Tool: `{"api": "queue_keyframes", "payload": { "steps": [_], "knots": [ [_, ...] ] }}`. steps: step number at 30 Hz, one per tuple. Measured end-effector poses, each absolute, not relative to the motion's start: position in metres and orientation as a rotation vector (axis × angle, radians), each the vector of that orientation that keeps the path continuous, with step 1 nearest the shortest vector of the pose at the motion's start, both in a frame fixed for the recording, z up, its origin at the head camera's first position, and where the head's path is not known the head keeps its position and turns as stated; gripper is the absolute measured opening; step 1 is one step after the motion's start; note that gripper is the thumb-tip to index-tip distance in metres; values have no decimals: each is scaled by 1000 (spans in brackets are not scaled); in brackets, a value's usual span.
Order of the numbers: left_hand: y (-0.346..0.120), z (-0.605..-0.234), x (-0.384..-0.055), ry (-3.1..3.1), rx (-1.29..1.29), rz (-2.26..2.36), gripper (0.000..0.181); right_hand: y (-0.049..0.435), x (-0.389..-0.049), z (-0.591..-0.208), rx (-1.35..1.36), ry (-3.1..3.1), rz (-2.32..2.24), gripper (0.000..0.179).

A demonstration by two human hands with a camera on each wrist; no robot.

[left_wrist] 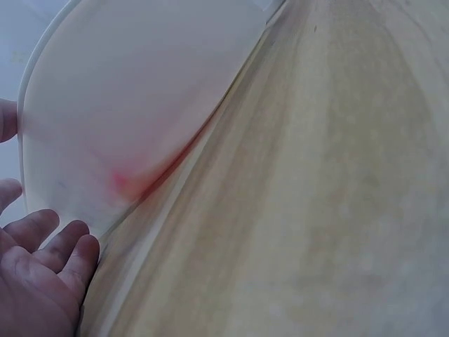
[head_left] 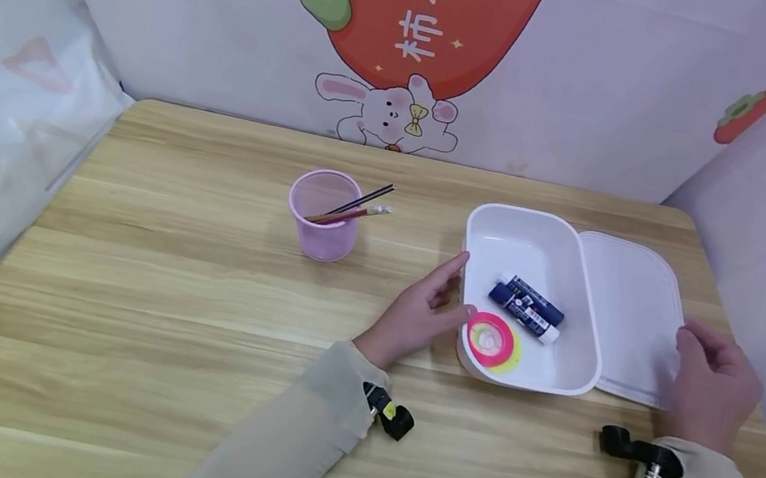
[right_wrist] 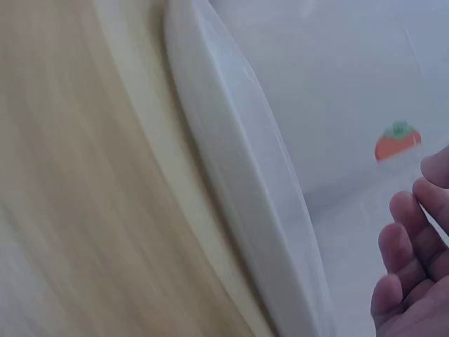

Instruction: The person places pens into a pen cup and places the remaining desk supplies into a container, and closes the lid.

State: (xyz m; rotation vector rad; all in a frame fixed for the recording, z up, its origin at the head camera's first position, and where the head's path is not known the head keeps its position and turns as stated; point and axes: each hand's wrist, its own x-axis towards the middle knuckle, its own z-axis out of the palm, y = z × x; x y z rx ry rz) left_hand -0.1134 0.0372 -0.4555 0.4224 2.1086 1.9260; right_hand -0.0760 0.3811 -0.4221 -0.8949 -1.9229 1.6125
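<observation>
- while box (head_left: 541,249) sits right of centre, left hand (head_left: 420,313) loose-fingered at its left wall, gripping nothing: could nudge it askew.
- right hand (head_left: 712,383), relaxed and empty beside lid (head_left: 633,310) at right: could knock it off.

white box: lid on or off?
Off. The lid lies flat on the table to the right of the white box, whose open top shows two glue sticks and a tape roll.

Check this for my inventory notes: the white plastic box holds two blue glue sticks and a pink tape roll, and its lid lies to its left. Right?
Not quite. The head view shows the white lid lying to the right of the white plastic box. The two blue glue sticks and pink tape roll are indeed inside.
</observation>
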Motion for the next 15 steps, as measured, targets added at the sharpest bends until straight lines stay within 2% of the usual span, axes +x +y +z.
{"api": "queue_keyframes", "payload": {
  "steps": [7, 15],
  "knots": [
    [37, -455, -113, 2119, 398, 1903, 75, 401, -72, -423, -1079, -1675, 1726, 26],
    [35, -454, -113, 2109, 395, 1907, 74, 411, -65, -427, -1202, -1778, 1600, 26]
  ]
}}
